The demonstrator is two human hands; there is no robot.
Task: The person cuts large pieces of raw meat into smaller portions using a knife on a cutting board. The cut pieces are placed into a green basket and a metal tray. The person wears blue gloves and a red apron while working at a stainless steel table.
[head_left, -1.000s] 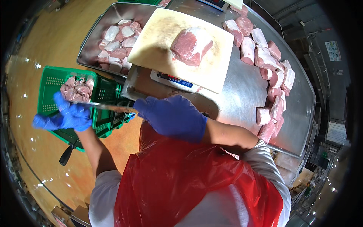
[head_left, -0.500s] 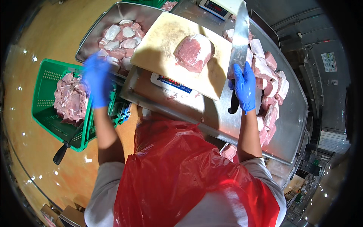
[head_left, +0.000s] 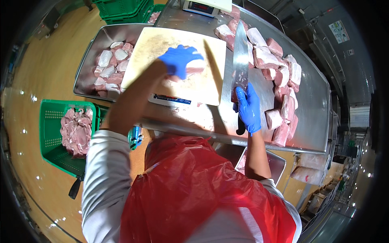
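We've got our left hand (head_left: 180,61) over the meat (head_left: 195,67) on the board (head_left: 142,52), fingers spread; our right hand (head_left: 249,108) grips the knife (head_left: 240,52)!

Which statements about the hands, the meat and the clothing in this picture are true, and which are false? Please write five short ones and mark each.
1. The left hand and the right hand are both in blue gloves. True.
2. The right hand holds a large knife. True.
3. The left hand touches the knife too. False: it is over a piece of meat on the cutting board.
4. The green crate contains meat pieces. True.
5. The person wears a blue apron. False: the apron is red.
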